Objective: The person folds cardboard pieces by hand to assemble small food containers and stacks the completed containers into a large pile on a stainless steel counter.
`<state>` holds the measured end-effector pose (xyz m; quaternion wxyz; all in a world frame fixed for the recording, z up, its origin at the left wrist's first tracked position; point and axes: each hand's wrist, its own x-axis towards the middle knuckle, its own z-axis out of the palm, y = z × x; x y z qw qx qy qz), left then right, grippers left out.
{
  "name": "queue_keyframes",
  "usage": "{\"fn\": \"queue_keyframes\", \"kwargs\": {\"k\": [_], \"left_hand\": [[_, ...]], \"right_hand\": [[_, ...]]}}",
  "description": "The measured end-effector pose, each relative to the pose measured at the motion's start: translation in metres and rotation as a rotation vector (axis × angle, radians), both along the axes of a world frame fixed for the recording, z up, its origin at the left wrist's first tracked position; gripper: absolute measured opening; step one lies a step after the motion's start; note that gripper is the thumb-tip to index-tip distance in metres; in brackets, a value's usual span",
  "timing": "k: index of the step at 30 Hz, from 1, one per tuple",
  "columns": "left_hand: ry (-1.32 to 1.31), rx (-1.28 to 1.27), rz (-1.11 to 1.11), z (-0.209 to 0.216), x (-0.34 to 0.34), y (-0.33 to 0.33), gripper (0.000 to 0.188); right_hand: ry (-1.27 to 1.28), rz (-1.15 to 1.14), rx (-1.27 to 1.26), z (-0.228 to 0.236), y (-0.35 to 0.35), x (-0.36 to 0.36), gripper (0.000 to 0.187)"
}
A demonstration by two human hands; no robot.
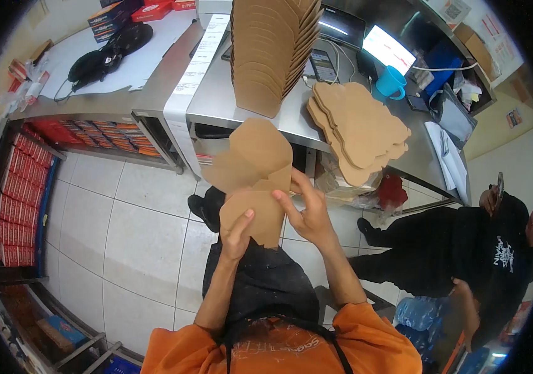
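A brown cardboard food box [267, 219], partly folded, is held between my two hands above my lap. Its flaps spread open on the far and left sides, and the left flap is blurred. My left hand [237, 235] grips the near left panel, thumb lying on the outside. On the right, my right hand [309, 210] pinches the box's side wall, with some fingers hidden behind the cardboard. Beyond it, a tall stack of nested folded boxes [266, 59] stands on the steel table [210, 105]. Flat box blanks [361, 128] lie piled at the table's right edge.
Behind the blanks are a blue mug [390, 82], a phone [323, 65], cables and a lit screen [388, 48]. A long paper strip [196, 68] hangs over the table's left end. Shelves of red packets [20, 206] line the left. At right stands another person [460, 240] in black.
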<state>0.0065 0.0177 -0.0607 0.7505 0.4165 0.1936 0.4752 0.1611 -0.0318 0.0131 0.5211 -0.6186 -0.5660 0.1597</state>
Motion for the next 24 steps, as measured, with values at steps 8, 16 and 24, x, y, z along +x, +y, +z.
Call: {"fn": "queue_keyframes", "kwargs": {"k": [8, 16, 24], "left_hand": [[-0.044, 0.082, -0.139, 0.020, -0.014, 0.008, 0.045], [0.197, 0.298, 0.426, 0.008, 0.001, 0.001, 0.066], [0.402, 0.647, 0.532, 0.028, 0.002, 0.003, 0.028]], "right_hand": [[-0.149, 0.128, -0.045, 0.008, 0.012, 0.006, 0.042], [-0.132, 0.363, 0.089, 0.015, 0.009, 0.018, 0.021], [0.095, 0.061, -0.042, 0.000, -0.001, 0.014, 0.022]]}}
